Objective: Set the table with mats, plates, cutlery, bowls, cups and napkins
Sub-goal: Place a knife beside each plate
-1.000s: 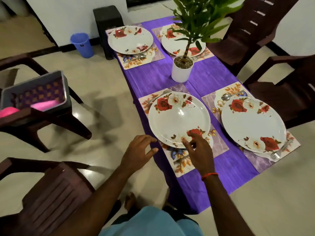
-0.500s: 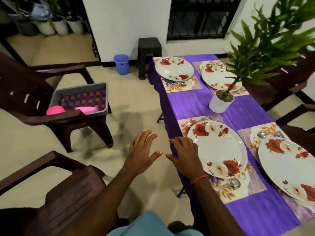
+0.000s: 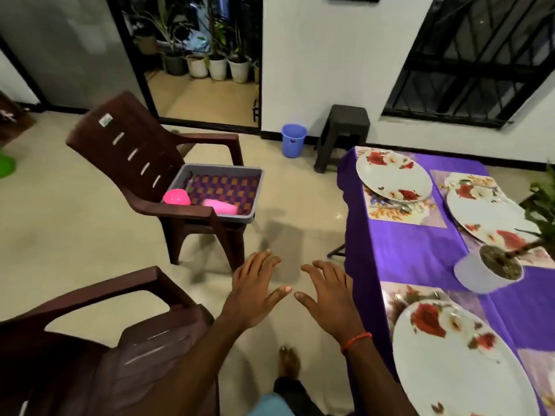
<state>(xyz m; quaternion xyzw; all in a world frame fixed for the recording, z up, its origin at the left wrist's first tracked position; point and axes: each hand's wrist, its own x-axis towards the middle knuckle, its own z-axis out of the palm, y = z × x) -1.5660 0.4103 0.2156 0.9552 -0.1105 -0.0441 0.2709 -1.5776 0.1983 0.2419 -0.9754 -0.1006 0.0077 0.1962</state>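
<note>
Hovering palm-down over the floor, your left hand (image 3: 255,291) and right hand (image 3: 329,298) hold nothing. The fingers are spread and fairly straight, pointing away from you, and the 2 thumb tips aim at each other, close but apart. Your right hand is just beside the hanging edge of the purple tablecloth (image 3: 405,250).

Ahead, a grey tray (image 3: 222,167) rests on the seat of a brown chair (image 3: 135,136), well apart from both hands. In its near-left part a round pink bowl (image 3: 176,197) sits beside a pink cup (image 3: 220,206). The cup lies on its side, long axis running left to right along the near wall; which end is its mouth, you cannot tell. On the table, flowered plates (image 3: 393,174) lie on printed mats (image 3: 402,213).
</note>
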